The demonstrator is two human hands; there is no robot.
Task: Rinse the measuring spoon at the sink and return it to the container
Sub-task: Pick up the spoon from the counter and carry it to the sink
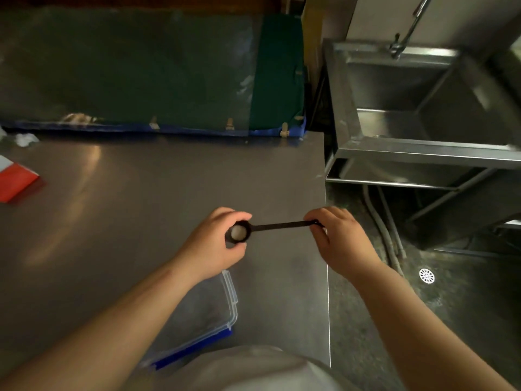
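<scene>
Holding the spoon (277,225) level above the counter's (141,193) right edge, I grip its bowl with my left hand (218,244) and pinch its handle tip with my right hand (341,238). A clear container (210,314) sits at the near edge, under my left forearm. The sink (423,108) stands past the right edge across a gap of open floor (465,306). A red packet (15,180) lies at the left edge.

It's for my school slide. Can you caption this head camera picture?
Left hand and right hand hold a black plastic measuring spoon over a steel counter.
</scene>
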